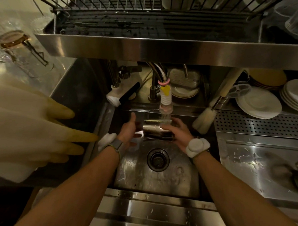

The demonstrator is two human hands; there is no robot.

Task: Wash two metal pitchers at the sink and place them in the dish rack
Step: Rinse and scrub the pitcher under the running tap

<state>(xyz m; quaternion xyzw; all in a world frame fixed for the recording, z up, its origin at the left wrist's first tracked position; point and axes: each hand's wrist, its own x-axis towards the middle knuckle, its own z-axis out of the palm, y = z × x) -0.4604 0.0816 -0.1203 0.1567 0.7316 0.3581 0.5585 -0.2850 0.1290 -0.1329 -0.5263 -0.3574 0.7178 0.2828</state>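
A shiny metal pitcher (152,127) lies tilted on its side over the sink basin (158,179), right under the faucet nozzle (166,103). Water runs from the nozzle onto it. My right hand (177,131) grips the pitcher from the right. At the pitcher's left end, my left hand (129,131) has its thumb raised and its fingers spread; whether it touches the metal is unclear. The wire dish rack (116,5) sits on a steel shelf (165,49) above the sink. Only one pitcher shows.
Pale rubber gloves (32,124) hang close at the left. A bottle brush (205,119) leans at the sink's back right, with stacked white plates (259,103) beyond a perforated tray (258,123). The drain (158,159) lies below my hands. A glass jar (19,43) stands far left.
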